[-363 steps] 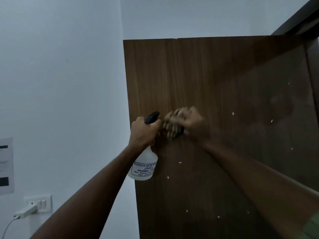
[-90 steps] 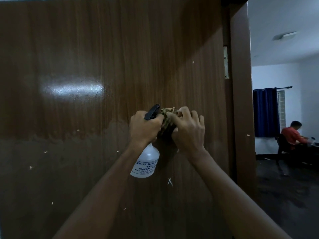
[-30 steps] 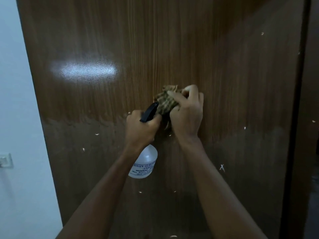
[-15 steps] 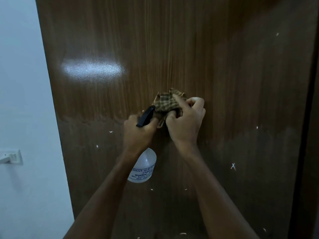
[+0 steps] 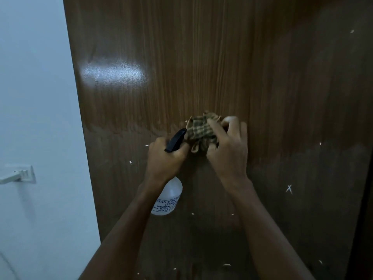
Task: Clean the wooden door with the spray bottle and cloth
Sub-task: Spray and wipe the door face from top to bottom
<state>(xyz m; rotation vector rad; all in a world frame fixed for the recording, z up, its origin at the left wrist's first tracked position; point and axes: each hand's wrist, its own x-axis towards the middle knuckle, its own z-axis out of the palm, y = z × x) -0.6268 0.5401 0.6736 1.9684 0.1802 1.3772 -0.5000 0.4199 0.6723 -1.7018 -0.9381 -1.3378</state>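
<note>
The brown wooden door (image 5: 212, 67) fills most of the view, glossy above and duller below, with small white specks on its lower half. My right hand (image 5: 228, 150) grips a bunched checked cloth (image 5: 201, 130) and holds it against the door near its middle. My left hand (image 5: 164, 158) grips the neck of a white spray bottle (image 5: 167, 199), whose black nozzle (image 5: 175, 140) points up toward the cloth. The two hands are close together, almost touching.
A pale wall (image 5: 36, 118) runs along the door's left edge, with a white plug and socket (image 5: 18, 175) at mid height. A dark door frame (image 5: 365, 199) lies at the far right. A white X-shaped mark (image 5: 289, 188) sits on the door, right of my right arm.
The cloth and my right hand have slid slightly down on the door since a second ago. The view has shifted right, so more wall shows. My left hand keeps the bottle beside the cloth.
</note>
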